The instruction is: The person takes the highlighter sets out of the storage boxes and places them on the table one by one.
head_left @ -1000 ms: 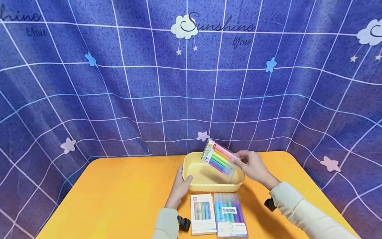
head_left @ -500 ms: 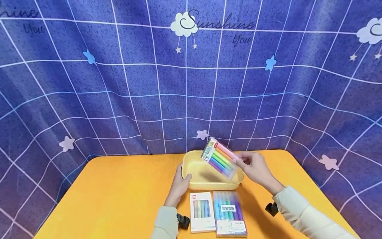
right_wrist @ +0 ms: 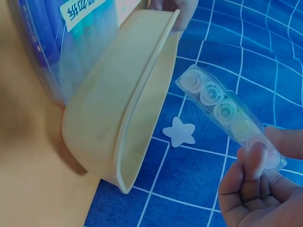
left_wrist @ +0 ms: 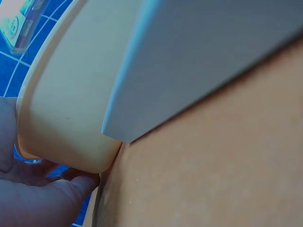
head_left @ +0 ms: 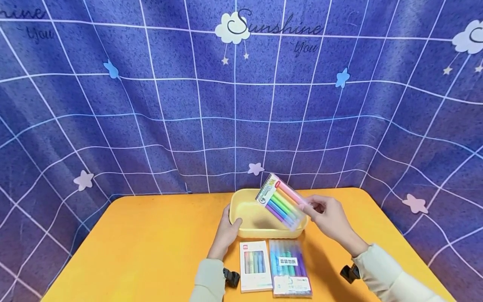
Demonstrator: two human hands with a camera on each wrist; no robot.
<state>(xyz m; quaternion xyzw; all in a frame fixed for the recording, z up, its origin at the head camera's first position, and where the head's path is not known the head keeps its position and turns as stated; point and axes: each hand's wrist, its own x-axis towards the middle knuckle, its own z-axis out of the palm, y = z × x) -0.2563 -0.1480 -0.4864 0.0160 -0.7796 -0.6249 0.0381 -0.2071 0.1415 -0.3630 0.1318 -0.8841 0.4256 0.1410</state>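
My right hand [head_left: 333, 220] pinches the lower right end of a clear pack of rainbow-coloured pens [head_left: 283, 204]. The pack is tilted above a pale yellow plastic bin [head_left: 269, 233], its printed white header to the upper left. In the right wrist view, the pen pack [right_wrist: 225, 112] shows its round pen ends and stands apart from the bin's rim [right_wrist: 124, 156]. My left hand [head_left: 226, 233] grips the bin's left side, thumb over the rim. In the left wrist view, the left hand [left_wrist: 42, 196] holds the bin's corner from outside; some fingers are hidden.
In front of the bin lie a white windowed box of pens [head_left: 256, 282] and a clear pack of blue, green and purple markers [head_left: 288, 270], side by side. They rest on an orange table [head_left: 158, 243]. A blue gridded curtain [head_left: 211, 138] hangs behind and at the sides.
My right hand has drawn slightly to the right and toward me, carrying the pen pack with it. The left hand keeps its grip on the bin. The head view has tilted down slightly.
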